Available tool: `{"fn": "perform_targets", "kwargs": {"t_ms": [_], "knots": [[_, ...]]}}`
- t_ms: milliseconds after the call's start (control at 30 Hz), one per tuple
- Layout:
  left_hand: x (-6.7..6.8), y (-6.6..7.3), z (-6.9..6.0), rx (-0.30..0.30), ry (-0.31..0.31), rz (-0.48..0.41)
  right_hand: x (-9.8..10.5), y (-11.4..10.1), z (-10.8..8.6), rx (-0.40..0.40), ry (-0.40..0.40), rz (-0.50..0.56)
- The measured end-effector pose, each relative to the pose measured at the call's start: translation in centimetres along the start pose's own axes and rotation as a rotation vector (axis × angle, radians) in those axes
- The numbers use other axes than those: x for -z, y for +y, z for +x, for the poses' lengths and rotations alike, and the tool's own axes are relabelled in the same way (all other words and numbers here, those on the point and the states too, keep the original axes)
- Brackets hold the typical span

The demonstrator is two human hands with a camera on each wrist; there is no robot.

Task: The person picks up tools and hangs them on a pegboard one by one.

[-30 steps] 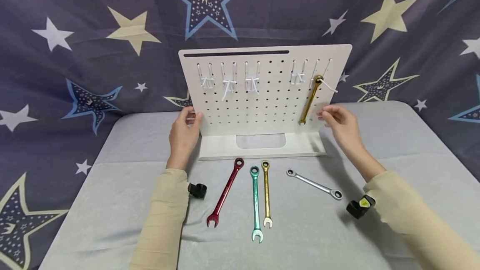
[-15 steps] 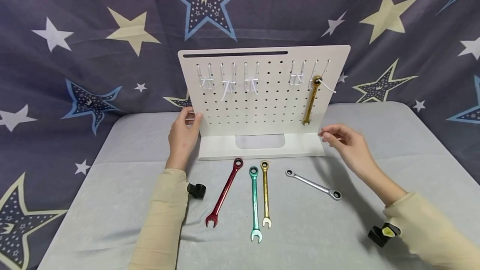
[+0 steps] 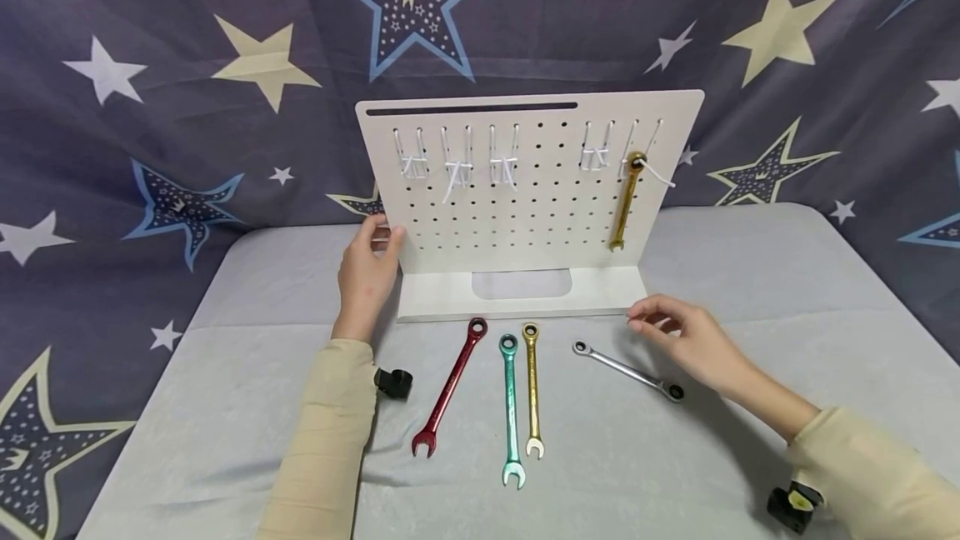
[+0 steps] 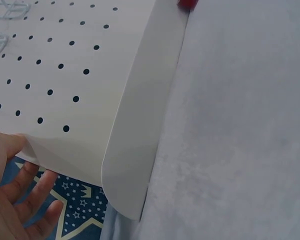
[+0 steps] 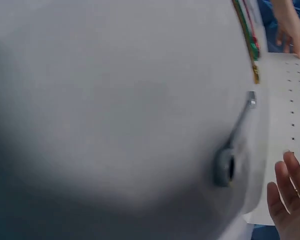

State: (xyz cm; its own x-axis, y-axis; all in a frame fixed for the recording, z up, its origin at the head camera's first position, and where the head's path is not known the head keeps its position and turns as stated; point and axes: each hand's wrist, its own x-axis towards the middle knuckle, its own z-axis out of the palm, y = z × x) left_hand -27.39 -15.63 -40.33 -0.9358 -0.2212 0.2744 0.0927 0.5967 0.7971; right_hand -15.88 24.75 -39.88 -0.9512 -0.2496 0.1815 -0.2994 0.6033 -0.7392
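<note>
A white pegboard [image 3: 510,215] stands upright on its base. My left hand [image 3: 367,277] holds its left edge, thumb on the front and fingers behind, as the left wrist view also shows at the hand [image 4: 20,195]. My right hand [image 3: 693,344] is near the base's front right corner, fingers loosely bent and holding nothing. Just left of and below it lies a silver wrench [image 3: 626,370]. One gold wrench [image 3: 625,202] hangs from a hook at the board's right. Red [image 3: 450,386], green [image 3: 512,407] and second gold [image 3: 533,390] wrenches lie in front of the base.
Several white wire hooks [image 3: 504,165] are fixed along the board's upper part. A grey cloth [image 3: 285,273] covers the table. Behind it hangs a dark curtain [image 3: 585,15] with stars. A black device sits at each wrist.
My right hand has left the board's right edge and moved down and toward me, to the base's front corner. The hanging gold wrench has swung slightly right at its lower end. My left hand stays put.
</note>
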Motion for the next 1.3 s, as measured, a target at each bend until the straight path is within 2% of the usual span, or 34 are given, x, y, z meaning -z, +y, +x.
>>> {"fn": "perform_targets", "kwargs": {"t_ms": [233, 433, 700, 1000, 1300], "knots": [[0.0, -0.1, 0.0, -0.004, 0.000, -0.005, -0.4, 0.4, -0.6, 0.018, -0.159, -0.054], [0.0, -0.2, 0.1, -0.004, 0.001, 0.001, -0.7, 0.7, -0.8, 0.026, -0.245, -0.095], [0.1, -0.1, 0.0, -0.007, -0.003, 0.008, -1.5, 0.8, -0.9, 0.079, -0.247, -0.148], [0.1, 0.1, 0.0, -0.002, -0.002, 0.013, -2.1, 0.1, -0.6, -0.004, -0.248, -0.205], [0.1, 0.0, 0.0, -0.001, -0.006, 0.013, -2.4, -0.7, -0.5, -0.036, -0.268, -0.308]]}}
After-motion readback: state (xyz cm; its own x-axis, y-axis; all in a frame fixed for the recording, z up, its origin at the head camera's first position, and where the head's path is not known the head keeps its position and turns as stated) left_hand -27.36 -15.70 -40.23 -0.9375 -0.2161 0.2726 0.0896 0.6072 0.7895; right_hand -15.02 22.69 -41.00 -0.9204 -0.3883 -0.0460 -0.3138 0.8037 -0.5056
